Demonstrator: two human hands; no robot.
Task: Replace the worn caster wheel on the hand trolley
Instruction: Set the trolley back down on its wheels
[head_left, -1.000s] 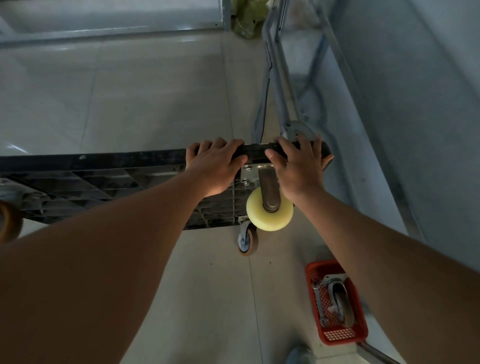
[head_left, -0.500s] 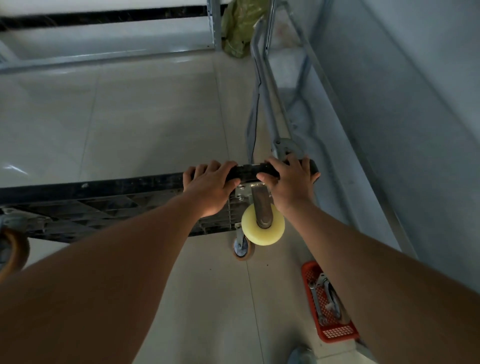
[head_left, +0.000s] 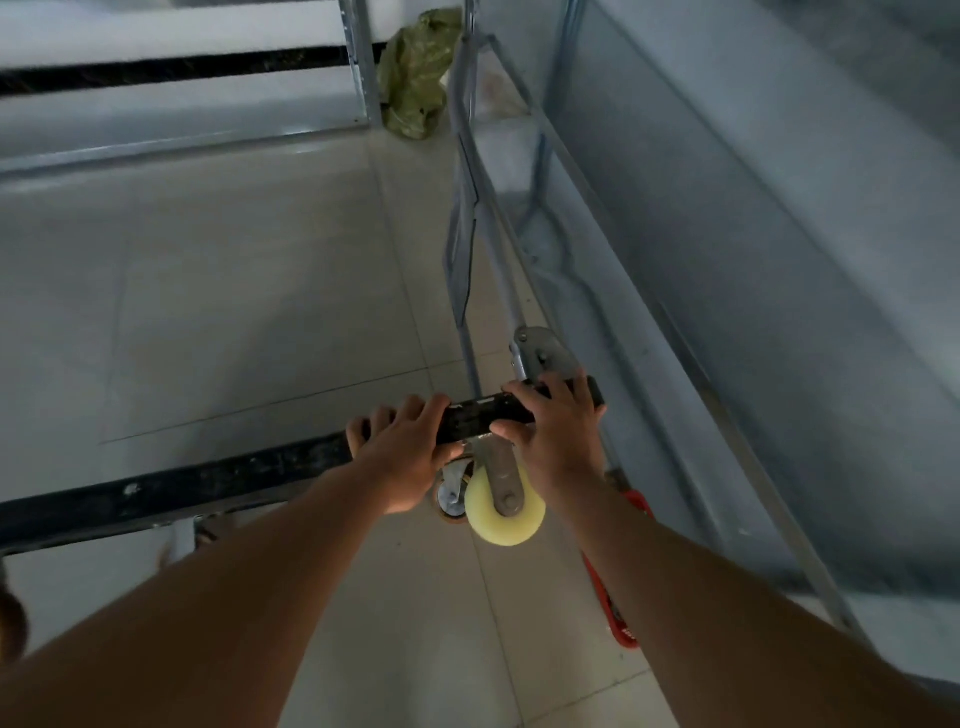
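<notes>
The hand trolley's black deck (head_left: 171, 486) stands on its edge, underside toward me. My left hand (head_left: 402, 460) grips its upper edge, fingers curled over the top. My right hand (head_left: 558, 436) grips the same edge at the right corner. Between and below my hands hangs a pale yellow caster wheel (head_left: 505, 512) in a grey metal fork, bolted to the deck. Behind it a smaller brown-rimmed caster (head_left: 451, 501) shows partly. The trolley's grey folding handle (head_left: 470, 208) stretches away along the floor.
A red plastic basket (head_left: 621, 618) lies on the tiled floor under my right forearm, mostly hidden. Metal shelving (head_left: 727, 312) runs along the right, another rack (head_left: 358, 67) across the back. A green sack (head_left: 415, 73) sits in the far corner.
The deck's underside has turned out of view, so now mostly its top edge shows. My view has lifted and both hands sit lower in frame, same grip. The red basket has slid under my arm.
</notes>
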